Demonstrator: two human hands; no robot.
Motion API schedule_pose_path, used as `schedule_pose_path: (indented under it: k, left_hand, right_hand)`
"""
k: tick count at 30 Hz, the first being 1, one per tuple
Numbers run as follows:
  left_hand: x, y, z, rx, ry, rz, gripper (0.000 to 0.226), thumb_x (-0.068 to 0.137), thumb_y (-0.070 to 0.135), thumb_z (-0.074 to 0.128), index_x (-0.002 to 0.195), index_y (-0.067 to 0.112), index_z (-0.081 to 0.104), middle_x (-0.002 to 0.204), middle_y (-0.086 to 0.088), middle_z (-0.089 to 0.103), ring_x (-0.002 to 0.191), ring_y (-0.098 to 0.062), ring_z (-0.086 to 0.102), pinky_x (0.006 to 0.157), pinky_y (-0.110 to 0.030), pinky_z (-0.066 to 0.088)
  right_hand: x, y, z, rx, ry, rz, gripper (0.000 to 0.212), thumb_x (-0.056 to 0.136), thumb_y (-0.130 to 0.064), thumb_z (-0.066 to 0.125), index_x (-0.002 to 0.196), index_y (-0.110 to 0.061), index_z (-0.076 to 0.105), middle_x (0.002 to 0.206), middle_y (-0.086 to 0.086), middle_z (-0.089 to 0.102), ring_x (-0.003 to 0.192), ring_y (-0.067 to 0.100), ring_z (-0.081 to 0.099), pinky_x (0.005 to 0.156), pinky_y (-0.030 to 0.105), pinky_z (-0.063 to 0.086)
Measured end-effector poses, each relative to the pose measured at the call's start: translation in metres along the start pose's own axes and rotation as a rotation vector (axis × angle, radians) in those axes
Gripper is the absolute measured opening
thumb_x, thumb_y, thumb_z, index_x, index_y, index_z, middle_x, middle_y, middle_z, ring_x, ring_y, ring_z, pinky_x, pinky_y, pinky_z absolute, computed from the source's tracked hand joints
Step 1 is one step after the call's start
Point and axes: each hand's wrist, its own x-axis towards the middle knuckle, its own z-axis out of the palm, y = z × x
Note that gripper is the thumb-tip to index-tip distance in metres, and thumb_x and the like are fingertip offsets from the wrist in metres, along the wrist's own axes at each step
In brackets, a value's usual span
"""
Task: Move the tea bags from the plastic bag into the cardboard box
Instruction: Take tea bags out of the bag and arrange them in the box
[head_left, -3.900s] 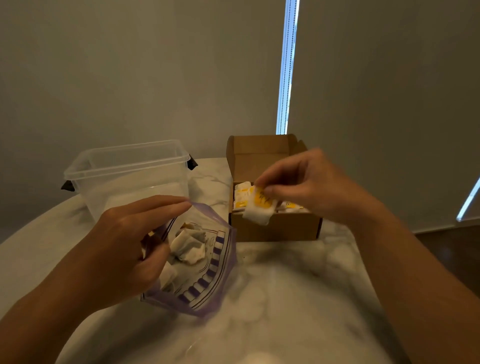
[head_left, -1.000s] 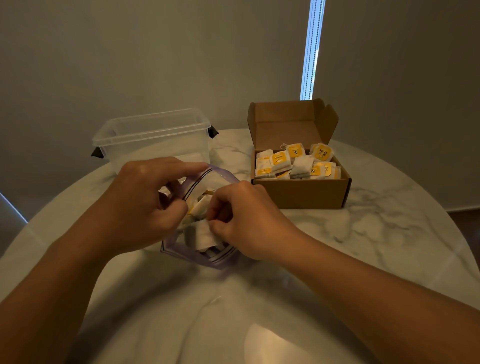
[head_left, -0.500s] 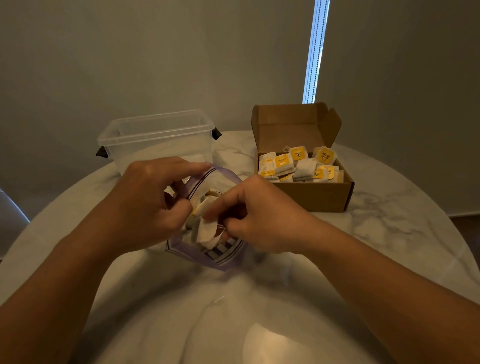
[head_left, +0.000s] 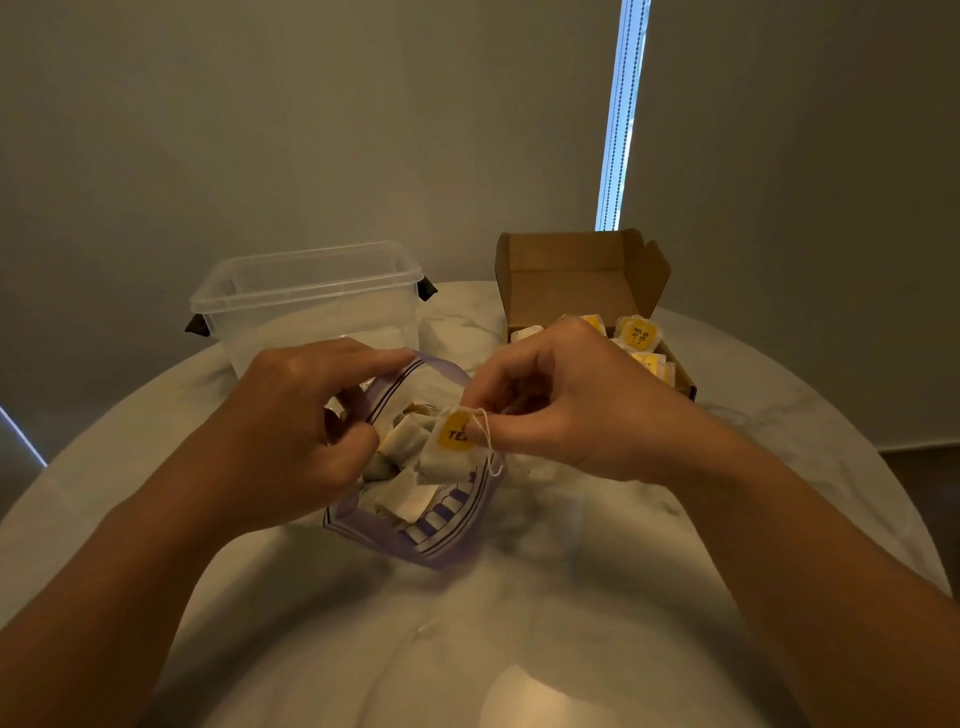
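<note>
Pinching yellow-tagged tea bag (head_left: 447, 453) in right hand (head_left: 561, 405) grip just above plastic bag (head_left: 447, 543) mouth, clamping its rim open in left hand (head_left: 301, 421) grip. Lift clear, mind loose string (head_left: 486, 441), release over cardboard box (head_left: 582, 270) beyond-right of plastic bag.

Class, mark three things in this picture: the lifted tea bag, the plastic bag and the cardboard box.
lifted tea bag (head_left: 441, 465), head view, white pouch below its yellow tag
plastic bag (head_left: 434, 555), head view, purple bottom edge
cardboard box (head_left: 571, 270), head view, inside of raised lid
</note>
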Motion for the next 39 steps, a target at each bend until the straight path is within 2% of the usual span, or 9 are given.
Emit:
schedule_pose_path:
  k: [4, 9, 13, 16, 20, 23, 30, 35, 39]
  left_hand:
    - [-0.001, 0.000, 0.000, -0.009, -0.002, 0.008, 0.053, 0.076, 0.013, 0.055, 0.127, 0.019, 0.061, 0.099, 0.022, 0.061, 0.081, -0.009, 0.062, 0.060, -0.020, 0.057]
    - [0.000, -0.004, 0.001, -0.022, -0.001, 0.046, 0.054, 0.079, 0.034, 0.044, 0.127, 0.017, 0.062, 0.098, 0.012, 0.065, 0.084, -0.005, 0.061, 0.055, -0.016, 0.055]
    - [0.000, -0.006, 0.001, -0.044, 0.002, 0.063, 0.052, 0.078, 0.031, 0.046, 0.128, 0.022, 0.060, 0.101, 0.012, 0.066, 0.081, -0.007, 0.062, 0.052, -0.016, 0.054]
    - [0.001, -0.007, 0.001, -0.056, 0.005, 0.063, 0.052, 0.078, 0.030, 0.046, 0.129, 0.028, 0.056, 0.100, 0.013, 0.065, 0.081, -0.007, 0.062, 0.051, -0.017, 0.054]
    - [0.001, -0.007, 0.002, -0.052, 0.013, 0.060, 0.052, 0.078, 0.030, 0.045, 0.127, 0.025, 0.059, 0.102, 0.014, 0.065, 0.083, -0.007, 0.062, 0.051, -0.018, 0.054]
    - [0.000, -0.007, 0.002, -0.050, 0.009, 0.062, 0.052, 0.078, 0.029, 0.045, 0.128, 0.025, 0.059, 0.099, 0.013, 0.066, 0.080, -0.008, 0.062, 0.050, -0.019, 0.054]
    - [0.000, -0.008, 0.005, -0.055, 0.009, 0.061, 0.054, 0.077, 0.031, 0.044, 0.126, 0.020, 0.062, 0.104, 0.017, 0.064, 0.083, -0.004, 0.062, 0.051, -0.017, 0.054]
    - [0.001, -0.005, 0.003, -0.026, -0.004, 0.070, 0.053, 0.078, 0.030, 0.044, 0.126, 0.018, 0.063, 0.101, 0.013, 0.065, 0.083, -0.006, 0.062, 0.052, -0.017, 0.055]
    - [0.003, 0.003, 0.003, -0.002, -0.016, 0.042, 0.051, 0.078, 0.022, 0.052, 0.127, 0.014, 0.064, 0.096, 0.022, 0.059, 0.077, -0.008, 0.062, 0.055, -0.022, 0.058]
  right_hand:
    - [-0.005, 0.005, -0.028, 0.162, 0.009, 0.004, 0.015, 0.081, -0.010, 0.075, 0.095, -0.006, 0.075, 0.085, 0.007, 0.075, 0.076, 0.020, 0.072, 0.070, 0.033, 0.060]
    - [0.008, 0.034, -0.086, 0.131, 0.356, 0.077, 0.021, 0.078, -0.011, 0.075, 0.099, -0.006, 0.072, 0.085, 0.008, 0.075, 0.075, 0.022, 0.073, 0.062, 0.030, 0.057]
    - [0.022, 0.069, -0.110, 0.002, 0.499, 0.216, 0.015, 0.080, -0.012, 0.075, 0.094, -0.013, 0.073, 0.084, 0.006, 0.074, 0.075, 0.023, 0.073, 0.062, 0.030, 0.060]
    - [0.029, 0.089, -0.109, -0.042, 0.491, 0.270, 0.013, 0.082, -0.008, 0.074, 0.091, -0.017, 0.073, 0.082, 0.006, 0.074, 0.074, 0.022, 0.073, 0.064, 0.032, 0.061]
    - [0.037, 0.107, -0.105, -0.290, 0.475, 0.291, 0.017, 0.084, -0.008, 0.074, 0.093, -0.022, 0.073, 0.081, -0.005, 0.069, 0.074, 0.008, 0.068, 0.065, 0.023, 0.056]
    - [0.042, 0.113, -0.105, -0.434, 0.461, 0.318, 0.016, 0.086, -0.011, 0.072, 0.097, -0.023, 0.074, 0.081, -0.010, 0.066, 0.073, 0.001, 0.062, 0.058, 0.014, 0.046]
    - [0.057, 0.131, -0.101, -0.635, 0.370, 0.333, 0.019, 0.087, -0.010, 0.071, 0.103, -0.019, 0.075, 0.098, -0.001, 0.070, 0.078, 0.005, 0.058, 0.058, 0.014, 0.040]
    - [0.049, 0.138, -0.109, -0.598, 0.573, 0.346, 0.029, 0.082, -0.018, 0.076, 0.110, -0.014, 0.070, 0.095, 0.002, 0.069, 0.082, 0.012, 0.061, 0.071, 0.021, 0.046]
    - [0.035, 0.117, -0.110, -0.572, 0.651, 0.313, 0.027, 0.084, -0.011, 0.074, 0.110, -0.016, 0.071, 0.101, 0.003, 0.070, 0.079, 0.008, 0.057, 0.065, 0.008, 0.036]
